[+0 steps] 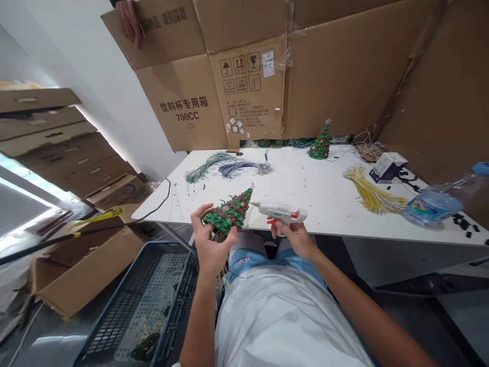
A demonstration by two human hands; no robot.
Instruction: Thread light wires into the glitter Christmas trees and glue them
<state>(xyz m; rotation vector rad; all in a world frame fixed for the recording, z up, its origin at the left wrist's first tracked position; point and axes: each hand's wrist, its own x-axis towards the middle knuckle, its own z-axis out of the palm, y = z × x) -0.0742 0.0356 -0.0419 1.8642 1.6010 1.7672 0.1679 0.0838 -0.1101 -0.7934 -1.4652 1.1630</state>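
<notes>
A small green Christmas tree with red garland and a star at its tip is held by its base in my left hand, tilted so the tip points up and right. My right hand grips a white hot glue gun with an orange trigger. The gun's nozzle points left and is close to the upper part of the tree; whether it touches, I cannot tell. Both hands are over the front edge of the white table.
On the table are green wires, blue wires, yellow wires, a second tree, a small box and a plastic bottle. Cardboard walls the back. A blue crate and an open carton stand lower left. Another person's hand holds the cardboard's top.
</notes>
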